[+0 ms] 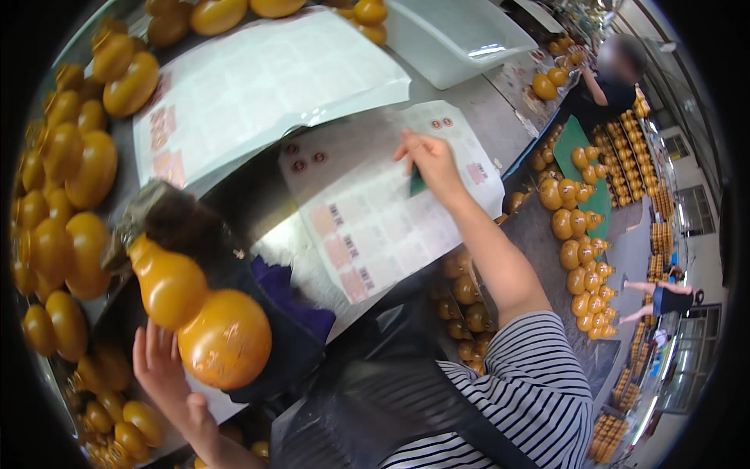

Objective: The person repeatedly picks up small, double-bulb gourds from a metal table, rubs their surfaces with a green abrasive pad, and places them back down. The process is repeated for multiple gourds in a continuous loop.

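A glossy orange-yellow gourd (223,336) with two bulges lies tilted on dark cloth in front of me. My left hand (168,383) is beside its lower bulge, fingers stretched out, fingertips at or just behind its side. My right hand (431,162) is over a white sticker sheet (391,227), its fingers bent and slightly blurred. A flat dark green piece (417,183) sticks out below the palm and seems to be held in it. Whether the fingertips also pinch a sticker I cannot tell. Several small round dark red stickers (298,166) remain on the sheet.
A stack of printed sheets (266,86) lies beyond, next to a translucent plastic bin (461,47). Many gourds (90,168) crowd the left side. More stand in rows (578,227) on the right, some on green matting. A co-worker (609,86) handles gourds at the far right.
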The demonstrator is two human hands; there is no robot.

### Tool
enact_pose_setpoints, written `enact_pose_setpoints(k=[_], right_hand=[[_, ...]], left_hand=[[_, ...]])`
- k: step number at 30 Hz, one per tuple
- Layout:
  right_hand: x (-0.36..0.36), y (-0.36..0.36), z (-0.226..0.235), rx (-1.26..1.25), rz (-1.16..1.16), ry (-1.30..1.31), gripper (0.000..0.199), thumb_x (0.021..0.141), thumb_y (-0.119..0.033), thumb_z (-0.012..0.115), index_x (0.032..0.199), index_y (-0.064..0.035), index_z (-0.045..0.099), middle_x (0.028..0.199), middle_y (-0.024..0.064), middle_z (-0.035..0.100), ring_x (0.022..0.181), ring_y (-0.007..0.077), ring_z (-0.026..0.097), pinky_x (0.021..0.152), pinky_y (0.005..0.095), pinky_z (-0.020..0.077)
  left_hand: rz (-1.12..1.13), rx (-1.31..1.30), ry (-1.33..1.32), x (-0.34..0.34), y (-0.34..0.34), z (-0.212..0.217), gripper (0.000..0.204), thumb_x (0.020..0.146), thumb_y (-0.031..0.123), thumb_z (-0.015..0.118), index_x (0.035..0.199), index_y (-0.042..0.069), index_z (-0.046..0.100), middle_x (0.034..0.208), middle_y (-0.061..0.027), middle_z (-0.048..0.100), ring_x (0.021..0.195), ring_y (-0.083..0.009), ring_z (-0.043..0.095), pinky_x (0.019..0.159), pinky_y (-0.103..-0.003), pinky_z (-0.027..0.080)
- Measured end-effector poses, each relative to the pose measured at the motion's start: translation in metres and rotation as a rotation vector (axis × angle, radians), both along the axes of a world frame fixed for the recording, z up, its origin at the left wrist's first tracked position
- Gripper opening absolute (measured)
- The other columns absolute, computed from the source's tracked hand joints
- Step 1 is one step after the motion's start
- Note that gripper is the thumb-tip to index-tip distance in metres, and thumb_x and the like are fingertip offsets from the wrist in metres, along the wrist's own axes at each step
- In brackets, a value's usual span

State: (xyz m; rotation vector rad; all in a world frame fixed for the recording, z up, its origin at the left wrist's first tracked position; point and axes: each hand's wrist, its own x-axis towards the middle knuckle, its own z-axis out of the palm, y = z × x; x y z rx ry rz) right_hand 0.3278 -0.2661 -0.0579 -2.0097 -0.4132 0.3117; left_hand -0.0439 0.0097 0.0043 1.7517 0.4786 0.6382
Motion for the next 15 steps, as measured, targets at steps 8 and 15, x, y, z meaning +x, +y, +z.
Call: enact_pose_setpoints(k=[8,15], right_hand=[[0.026,-0.077,-0.013,-0.832,0.032,-0.648,0.024,0.088,-0.02,0.06,0.109,-0.0162,0.071,0.08,0.0075,0.061,0.079,0.029,0.063,0.064,0.0427,0.051],[-0.045,-0.098,-0.013,-0.621,0.128,-0.488,0.037,0.086,-0.019,0.065,0.122,-0.0139,0.062,0.083,0.0093,0.058,0.085,0.0284,0.06,0.072,0.04,0.0497]], left_hand=[[0.252,-0.04,0.026,0.014,0.022,0.003,0.046,0.104,0.027,0.039,0.14,-0.002,0.038,0.141,-0.0165,0.047,0.125,-0.026,0.051,0.106,-0.038,0.04],[0.284,-0.061,-0.041,0.039,0.022,0.014,0.041,0.104,0.019,0.037,0.139,-0.003,0.038,0.134,-0.0194,0.051,0.122,-0.0279,0.054,0.103,-0.038,0.043]])
